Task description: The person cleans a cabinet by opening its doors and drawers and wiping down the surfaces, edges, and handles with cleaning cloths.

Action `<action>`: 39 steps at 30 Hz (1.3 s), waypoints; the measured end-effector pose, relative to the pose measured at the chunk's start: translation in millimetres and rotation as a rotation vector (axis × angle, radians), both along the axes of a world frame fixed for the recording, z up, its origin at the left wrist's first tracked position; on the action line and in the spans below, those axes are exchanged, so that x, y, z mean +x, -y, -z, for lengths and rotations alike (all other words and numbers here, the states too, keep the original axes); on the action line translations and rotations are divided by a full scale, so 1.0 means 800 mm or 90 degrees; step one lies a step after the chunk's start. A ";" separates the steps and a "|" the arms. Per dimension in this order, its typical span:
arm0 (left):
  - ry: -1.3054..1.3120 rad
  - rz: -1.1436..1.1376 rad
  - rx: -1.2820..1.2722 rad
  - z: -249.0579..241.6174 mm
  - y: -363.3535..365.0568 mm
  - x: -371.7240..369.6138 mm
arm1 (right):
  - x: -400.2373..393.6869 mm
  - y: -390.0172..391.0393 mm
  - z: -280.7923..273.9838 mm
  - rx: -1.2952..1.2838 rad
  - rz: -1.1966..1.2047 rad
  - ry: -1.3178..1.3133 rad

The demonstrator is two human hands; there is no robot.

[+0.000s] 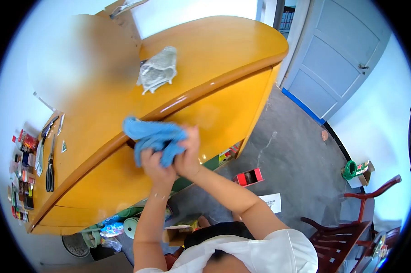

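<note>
Both hands, left hand (154, 164) and right hand (187, 157), were closed on the blue cloth (153, 136) at the surface (214, 50) edge; a white cloth (157, 69) lay beyond them.

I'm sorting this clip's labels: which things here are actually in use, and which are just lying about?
In use:
blue cloth, gripped by left hand and right hand
yellow table edge

Lying about:
white mesh cloth
scissors
red box on floor
red chair

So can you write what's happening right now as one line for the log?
hands: left hand and right hand both grip blue cloth | place: at desk edge | nearby: white mesh rag, scissors
</note>
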State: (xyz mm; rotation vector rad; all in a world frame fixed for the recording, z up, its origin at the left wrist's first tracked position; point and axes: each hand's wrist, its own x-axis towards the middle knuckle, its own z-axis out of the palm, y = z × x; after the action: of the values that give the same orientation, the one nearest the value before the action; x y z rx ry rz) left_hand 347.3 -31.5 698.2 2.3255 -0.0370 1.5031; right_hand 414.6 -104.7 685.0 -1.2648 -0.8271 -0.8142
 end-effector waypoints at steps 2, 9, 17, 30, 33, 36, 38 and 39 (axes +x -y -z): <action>-0.111 -0.007 0.076 -0.006 0.034 0.056 | 0.046 0.034 -0.011 0.050 0.136 -0.011; -0.110 -0.086 0.262 0.032 0.121 0.206 | 0.190 0.135 -0.029 -0.054 0.426 0.073; -0.286 0.309 -0.036 0.044 0.227 0.317 | 0.305 0.231 0.064 0.002 0.558 -0.162; -0.432 0.303 -0.094 0.289 0.198 0.286 | 0.270 0.199 0.340 0.096 0.409 -0.461; -0.435 0.206 0.172 0.323 0.190 0.275 | 0.250 0.193 0.399 0.078 0.357 -0.555; -0.388 0.081 0.526 0.346 0.160 0.249 | 0.207 0.168 0.450 -0.014 0.338 -0.579; -0.463 0.146 0.394 0.354 0.133 0.219 | 0.178 0.141 0.476 -0.017 0.303 -0.541; -0.497 0.175 0.327 0.356 0.117 0.203 | 0.166 0.126 0.484 -0.045 0.287 -0.558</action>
State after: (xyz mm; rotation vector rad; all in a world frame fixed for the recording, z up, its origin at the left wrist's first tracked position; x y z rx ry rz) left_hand 510.1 -124.7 413.5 2.9912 -0.5614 0.4123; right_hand 547.4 -205.5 297.5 -1.6997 0.1429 -0.4811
